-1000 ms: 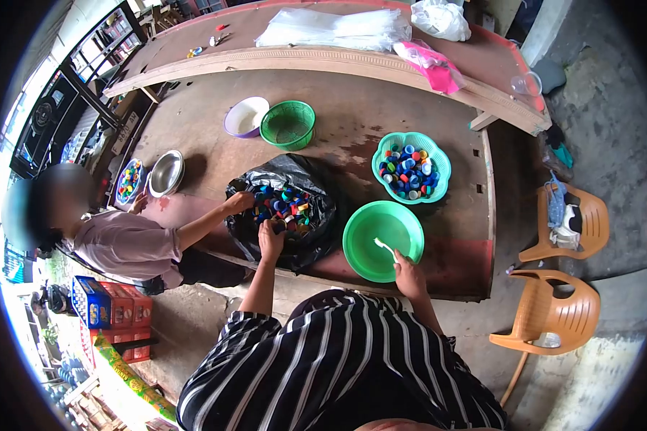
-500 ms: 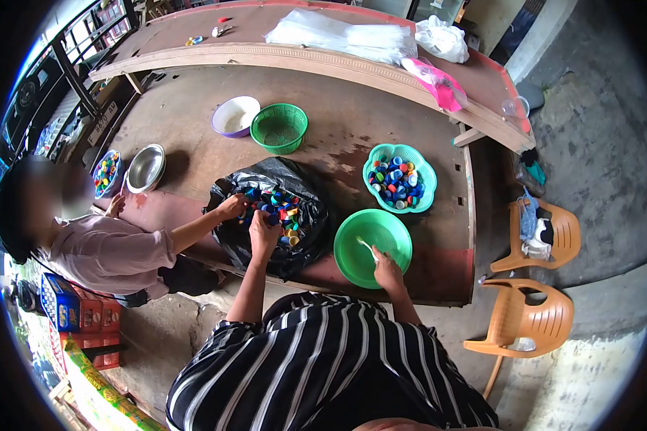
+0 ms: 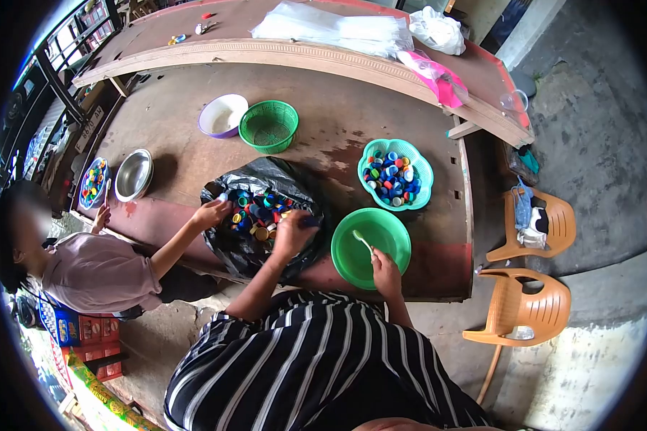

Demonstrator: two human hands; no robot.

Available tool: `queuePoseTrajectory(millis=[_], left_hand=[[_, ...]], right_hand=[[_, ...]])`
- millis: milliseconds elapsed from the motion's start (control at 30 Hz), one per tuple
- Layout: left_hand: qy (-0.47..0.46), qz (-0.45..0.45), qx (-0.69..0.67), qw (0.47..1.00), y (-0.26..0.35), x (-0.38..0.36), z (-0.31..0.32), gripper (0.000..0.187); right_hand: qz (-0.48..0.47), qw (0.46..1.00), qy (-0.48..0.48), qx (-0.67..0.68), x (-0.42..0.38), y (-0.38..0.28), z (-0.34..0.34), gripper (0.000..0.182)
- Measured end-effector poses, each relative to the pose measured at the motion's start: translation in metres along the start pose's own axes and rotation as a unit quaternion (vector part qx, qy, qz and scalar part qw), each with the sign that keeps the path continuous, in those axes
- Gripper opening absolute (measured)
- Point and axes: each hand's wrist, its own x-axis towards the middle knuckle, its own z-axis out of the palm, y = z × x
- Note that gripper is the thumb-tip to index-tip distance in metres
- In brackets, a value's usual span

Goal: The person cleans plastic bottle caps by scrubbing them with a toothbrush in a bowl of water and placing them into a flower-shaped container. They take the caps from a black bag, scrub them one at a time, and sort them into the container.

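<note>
My left hand point(image 3: 292, 234) is closed on a dark blue bottle cap point(image 3: 310, 222), above the right side of a black plastic bag point(image 3: 226, 248). Loose bottle caps point(image 3: 255, 214) of several colours fill the bag. In my right hand point(image 3: 386, 272) is a toothbrush point(image 3: 361, 239), its pale head raised over a green basin point(image 3: 343, 260). A light green scalloped basket point(image 3: 424, 179) of bottle caps stands behind the basin. Across the bag, a co-worker's hand point(image 3: 213, 213) reaches to its left edge, with something whitish at the fingertips.
Toward the back stand a white-and-purple bowl point(image 3: 212, 118) and a green mesh basket point(image 3: 269, 129). Left of the bag are a metal bowl point(image 3: 134, 176) and a small basket of caps point(image 3: 93, 183). Plastic sheets point(image 3: 331, 30) lie on the raised shelf; orange chairs point(image 3: 532, 305) stand at right.
My left hand has moved right from the middle of the bag, carrying a dark blue cap. The co-worker's hand has drawn back left. The toothbrush in my right hand has tilted slightly.
</note>
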Motion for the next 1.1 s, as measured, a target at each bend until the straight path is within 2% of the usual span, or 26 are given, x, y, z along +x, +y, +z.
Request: queuePoseTrajectory(millis=[33,67,133,167,200,233,267,333,400,567,600,667,733,767,833,1000,1033,1067,1100], left_hand=[[-0.041,-0.001,-0.039,0.998,0.008,-0.003,0.011,0.035],[-0.062,0.050,0.021,0.997,0.013,-0.005,0.020,0.037],[-0.135,0.025,-0.031,0.990,0.018,-0.008,0.039,0.038],[-0.142,0.026,-0.035,0.989,0.018,-0.008,0.045,0.038],[-0.166,0.029,-0.033,0.985,0.018,-0.008,0.051,0.038],[-0.189,0.032,-0.030,0.981,0.017,-0.009,0.056,0.038],[-0.194,0.031,-0.035,0.980,0.012,-0.011,0.061,0.038],[-0.192,0.056,-0.040,0.979,0.002,-0.010,0.071,0.039],[-0.200,0.036,-0.040,0.978,-0.001,-0.010,0.077,0.039],[-0.246,-0.031,-0.046,0.968,0.008,-0.007,0.078,0.037],[-0.240,-0.035,-0.049,0.969,0.007,-0.007,0.080,0.037],[-0.230,-0.004,-0.057,0.972,0.004,-0.005,0.081,0.037],[-0.220,0.008,-0.064,0.973,-0.003,-0.005,0.084,0.037],[-0.214,0.019,-0.072,0.974,-0.005,-0.006,0.087,0.037],[-0.212,0.025,-0.085,0.973,-0.008,-0.010,0.094,0.038],[-0.225,0.011,-0.134,0.965,-0.023,-0.019,0.115,0.039],[-0.257,-0.148,-0.295,0.908,-0.022,-0.021,0.119,0.036],[-0.274,-0.299,-0.442,0.800,-0.022,-0.022,0.122,0.034],[-0.268,-0.299,-0.446,0.800,-0.018,-0.020,0.121,0.034]], right_hand=[[-0.007,0.998,0.021,0.050,0.001,-0.007,-0.003,0.028],[-0.005,0.999,0.023,0.049,0.002,-0.015,-0.005,0.028],[-0.003,0.991,0.000,0.131,0.000,-0.034,-0.007,0.027],[-0.032,0.996,-0.003,0.085,-0.002,-0.038,-0.006,0.026],[-0.025,0.996,-0.001,0.082,-0.004,-0.035,-0.004,0.026],[-0.001,1.000,0.005,0.018,-0.005,-0.030,-0.001,0.026],[0.022,0.999,0.008,-0.046,-0.007,-0.026,0.000,0.027],[0.057,0.996,-0.005,-0.068,-0.007,-0.031,-0.010,0.027],[0.014,1.000,0.017,0.001,-0.010,-0.032,-0.014,0.028],[0.082,0.996,-0.011,-0.035,-0.018,-0.010,-0.013,0.030],[0.107,0.993,0.000,-0.051,-0.015,-0.011,-0.016,0.031],[0.091,0.996,-0.021,-0.008,-0.011,-0.018,-0.018,0.031],[0.114,0.975,-0.113,-0.154,-0.009,-0.021,-0.019,0.033],[0.114,0.975,-0.113,-0.156,-0.007,-0.012,-0.015,0.033],[0.135,0.958,-0.062,-0.244,0.000,0.005,-0.005,0.037],[0.133,0.953,-0.127,-0.239,0.015,0.002,-0.007,0.044],[0.148,0.954,-0.133,-0.225,0.019,0.002,-0.008,0.046],[0.143,0.953,-0.134,-0.231,0.019,0.001,-0.011,0.046],[0.121,0.974,-0.099,-0.162,0.014,-0.007,-0.017,0.048]])
